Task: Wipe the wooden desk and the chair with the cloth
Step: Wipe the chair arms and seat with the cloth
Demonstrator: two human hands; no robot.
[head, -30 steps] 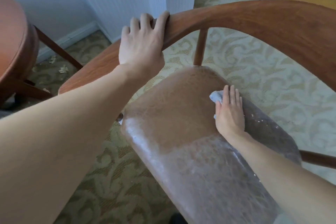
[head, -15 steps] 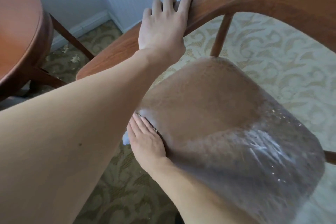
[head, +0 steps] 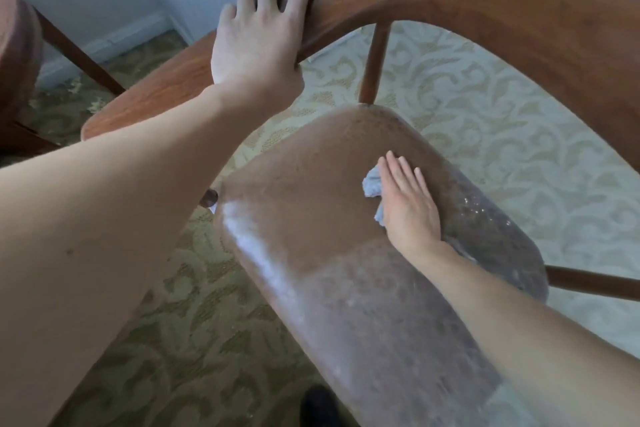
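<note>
A wooden chair with a curved backrest rail (head: 467,0) fills the view; its brown padded seat (head: 311,218) is wrapped in clear plastic. My left hand (head: 256,48) grips the rail's left part, fingers curled over its top edge. My right hand (head: 408,204) lies flat on the right part of the seat, pressing a small light blue cloth (head: 372,184) that shows only at the hand's left side. The wooden desk (head: 14,45) appears as a rounded reddish edge at the far left.
Patterned beige carpet (head: 502,121) lies under and around the chair. A white wall with a baseboard (head: 121,35) stands behind. A slanted desk leg (head: 79,55) runs beside the chair's left arm. A dark shoe tip (head: 318,406) shows at the bottom.
My right hand with the cloth has swept from the seat's left edge back across to its right part. My left hand has kept its grip on the rail.
</note>
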